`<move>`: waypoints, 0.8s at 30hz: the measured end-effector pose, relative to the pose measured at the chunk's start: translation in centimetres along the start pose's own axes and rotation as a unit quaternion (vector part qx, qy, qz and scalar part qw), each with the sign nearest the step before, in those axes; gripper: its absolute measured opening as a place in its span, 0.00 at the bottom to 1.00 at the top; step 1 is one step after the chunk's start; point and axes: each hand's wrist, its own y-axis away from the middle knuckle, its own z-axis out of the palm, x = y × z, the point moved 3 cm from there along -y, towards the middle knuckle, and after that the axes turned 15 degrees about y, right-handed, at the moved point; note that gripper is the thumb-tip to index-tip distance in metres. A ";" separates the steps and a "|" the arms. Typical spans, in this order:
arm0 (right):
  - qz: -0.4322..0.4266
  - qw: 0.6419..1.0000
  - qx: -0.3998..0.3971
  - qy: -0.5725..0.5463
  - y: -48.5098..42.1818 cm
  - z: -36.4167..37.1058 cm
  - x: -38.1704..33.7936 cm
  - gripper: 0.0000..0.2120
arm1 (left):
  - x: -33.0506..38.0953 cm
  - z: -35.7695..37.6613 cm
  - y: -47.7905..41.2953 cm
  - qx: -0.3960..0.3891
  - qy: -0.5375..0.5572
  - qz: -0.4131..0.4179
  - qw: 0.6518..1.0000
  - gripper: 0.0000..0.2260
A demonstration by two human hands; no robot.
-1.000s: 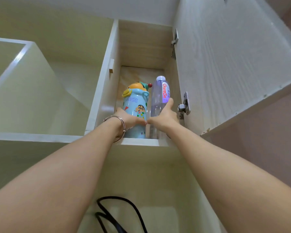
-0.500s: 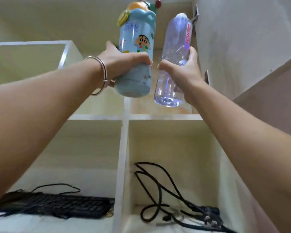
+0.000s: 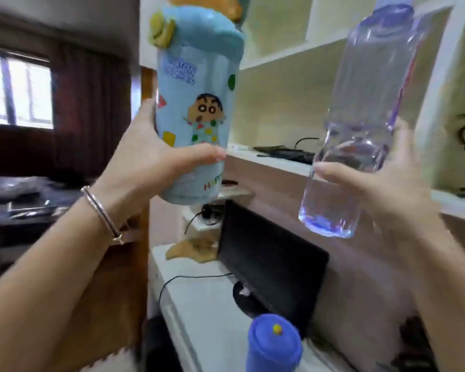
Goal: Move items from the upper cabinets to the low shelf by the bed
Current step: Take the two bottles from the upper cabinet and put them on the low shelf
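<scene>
Head view shows both bottles out of the upper cabinet, where they stood a second ago, and carried at chest height as the view swings toward the room. Left hand (image 3: 142, 167) has its fingers wrapped around the blue cartoon bottle (image 3: 196, 114); right hand (image 3: 381, 194) has its fingers closed on the clear water bottle (image 3: 360, 124). Fetching looks done; the low shelf is not yet in sight.

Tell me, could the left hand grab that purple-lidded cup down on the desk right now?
Probably not: the left hand is wrapped around the blue cartoon bottle, so its grip is full. The purple-lidded cup stands unobstructed below.
</scene>
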 end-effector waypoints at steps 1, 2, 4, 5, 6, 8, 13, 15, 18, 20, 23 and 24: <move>0.016 0.999 -0.034 -0.016 1.7 1.9 1.5 0.33 | -1.2 -2.2 2.1 0.032 -0.019 -0.015 0.999 0.32; 0.027 0.997 -0.062 -0.031 3.3 3.8 2.6 0.29 | -2.0 -4.5 4.5 0.059 -0.045 -0.031 0.997 0.31; 0.053 0.990 -0.115 -0.055 6.4 7.4 4.7 0.28 | -3.2 -8.7 9.1 0.113 -0.089 -0.077 0.987 0.30; 0.065 0.986 -0.142 -0.061 7.8 9.1 5.6 0.29 | -3.8 -10.6 11.1 0.142 -0.103 -0.105 0.979 0.30; 0.073 0.980 -0.171 -0.064 9.2 10.8 6.1 0.31 | -4.0 -12.3 13.2 0.171 -0.130 -0.127 0.968 0.30; 0.085 0.968 -0.224 -0.069 12.1 14.2 6.8 0.34 | -3.8 -15.0 17.6 0.222 -0.174 -0.162 0.946 0.30; 0.086 0.931 -0.340 -0.103 19.3 21.6 5.4 0.32 | -1.9 -20.4 28.1 0.361 -0.223 -0.196 0.884 0.33; 0.079 0.913 -0.383 -0.115 22.1 24.4 4.4 0.34 | -1.0 -21.9 32.3 0.408 -0.238 -0.204 0.857 0.38; 0.063 0.878 -0.459 -0.122 26.6 28.7 2.6 0.39 | 0.6 -23.7 38.3 0.482 -0.239 -0.214 0.815 0.36; 0.045 0.850 -0.509 -0.124 30.0 31.5 1.2 0.39 | 1.5 -24.8 42.3 0.526 -0.236 -0.223 0.786 0.33; 0.025 0.804 -0.575 -0.151 35.3 35.5 -1.0 0.35 | 2.7 -26.4 48.1 0.611 -0.236 -0.206 0.727 0.31; 0.021 0.787 -0.596 -0.158 37.1 36.7 -1.6 0.35 | 3.1 -26.7 50.1 0.638 -0.240 -0.202 0.703 0.30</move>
